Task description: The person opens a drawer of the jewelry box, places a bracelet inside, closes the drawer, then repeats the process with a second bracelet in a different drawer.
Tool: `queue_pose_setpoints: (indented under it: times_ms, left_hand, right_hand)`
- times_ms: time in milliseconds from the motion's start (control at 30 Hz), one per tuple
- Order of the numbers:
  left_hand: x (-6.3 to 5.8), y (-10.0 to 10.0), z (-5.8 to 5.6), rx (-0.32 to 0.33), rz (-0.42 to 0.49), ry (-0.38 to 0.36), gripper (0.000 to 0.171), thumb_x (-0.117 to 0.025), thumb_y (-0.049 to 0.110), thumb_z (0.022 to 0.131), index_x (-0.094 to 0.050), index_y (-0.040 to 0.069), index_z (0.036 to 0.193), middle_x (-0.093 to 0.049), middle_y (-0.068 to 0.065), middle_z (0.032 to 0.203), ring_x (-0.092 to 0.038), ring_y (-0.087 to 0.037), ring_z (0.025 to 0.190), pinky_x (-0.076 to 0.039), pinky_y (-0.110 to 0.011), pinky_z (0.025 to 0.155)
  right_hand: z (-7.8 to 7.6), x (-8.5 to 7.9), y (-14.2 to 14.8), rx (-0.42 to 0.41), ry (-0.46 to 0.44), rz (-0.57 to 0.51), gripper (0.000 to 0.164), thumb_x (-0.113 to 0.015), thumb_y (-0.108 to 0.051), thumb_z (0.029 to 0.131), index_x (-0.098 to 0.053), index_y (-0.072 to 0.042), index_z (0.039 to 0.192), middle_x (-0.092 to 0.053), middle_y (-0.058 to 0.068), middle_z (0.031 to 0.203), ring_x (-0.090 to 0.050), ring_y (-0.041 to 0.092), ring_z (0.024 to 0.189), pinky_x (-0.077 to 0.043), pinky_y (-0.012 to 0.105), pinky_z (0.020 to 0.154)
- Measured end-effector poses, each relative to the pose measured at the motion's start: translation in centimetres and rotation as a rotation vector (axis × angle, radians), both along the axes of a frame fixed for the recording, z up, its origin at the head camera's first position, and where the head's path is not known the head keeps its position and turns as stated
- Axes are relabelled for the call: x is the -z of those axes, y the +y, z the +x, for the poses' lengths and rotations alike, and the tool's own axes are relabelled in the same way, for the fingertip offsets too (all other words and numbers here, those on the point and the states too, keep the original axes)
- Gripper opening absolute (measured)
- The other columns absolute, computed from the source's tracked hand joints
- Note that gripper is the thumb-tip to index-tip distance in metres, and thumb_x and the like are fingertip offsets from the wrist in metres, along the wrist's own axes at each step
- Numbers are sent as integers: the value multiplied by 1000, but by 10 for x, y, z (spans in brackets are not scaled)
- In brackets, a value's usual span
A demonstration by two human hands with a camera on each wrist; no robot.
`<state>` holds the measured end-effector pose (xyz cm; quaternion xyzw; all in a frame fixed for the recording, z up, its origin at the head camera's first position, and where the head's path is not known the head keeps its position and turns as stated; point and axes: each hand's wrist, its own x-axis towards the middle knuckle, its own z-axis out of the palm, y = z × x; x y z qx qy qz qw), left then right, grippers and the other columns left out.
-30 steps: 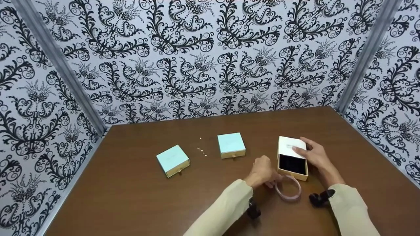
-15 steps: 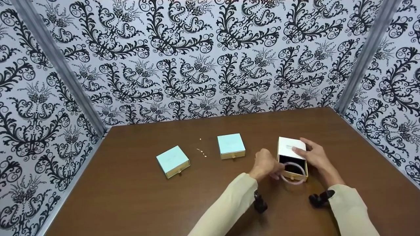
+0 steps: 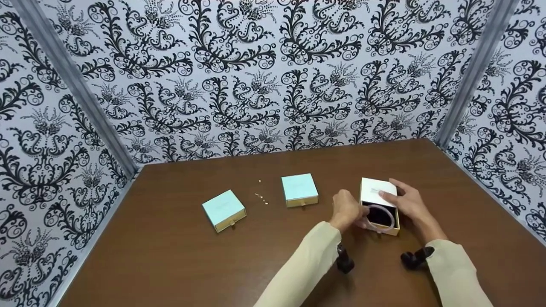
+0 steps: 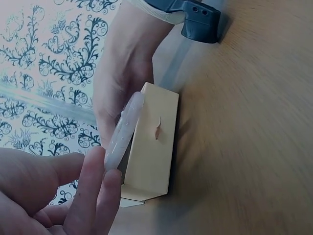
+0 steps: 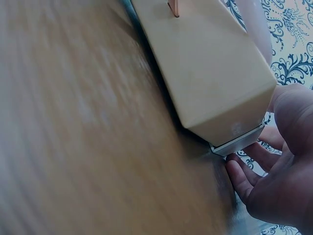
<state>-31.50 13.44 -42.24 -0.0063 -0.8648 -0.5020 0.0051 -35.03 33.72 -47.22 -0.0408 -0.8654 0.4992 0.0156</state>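
A pale pink, translucent bangle is pinched at its left side by my left hand. It hangs tilted over the pulled-out black-lined drawer of a white-topped box. In the left wrist view the bangle leans at the drawer's top edge, above the cream front with its small ribbon tab. My right hand grips the box's sleeve, thumb on top and fingers at its right side. The right wrist view shows those fingers at the sleeve's lower edge, beside the drawer wall.
Two mint-topped drawer boxes, one in the middle and one at the left, sit closed on the brown table. Small pale specks lie between them. Patterned panels wall in the back and sides.
My left hand has lifted the bangle from the tabletop in front of the box, up and over the pulled-out drawer. The right hand and the box stay in place.
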Motion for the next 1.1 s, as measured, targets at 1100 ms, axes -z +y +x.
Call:
queue_pose_setpoints:
  times_ms: [1100]
  left_hand:
    - [11, 25, -8, -36, -153, 113, 17, -75, 0, 75, -65, 10, 67, -68, -1, 71, -54, -9, 62, -49, -29, 57]
  right_hand:
    - [-1, 2, -1, 12, -9, -6, 82, -68, -38, 96, -27, -1, 157, -22, 33, 161, -25, 44, 147, -29, 50, 118]
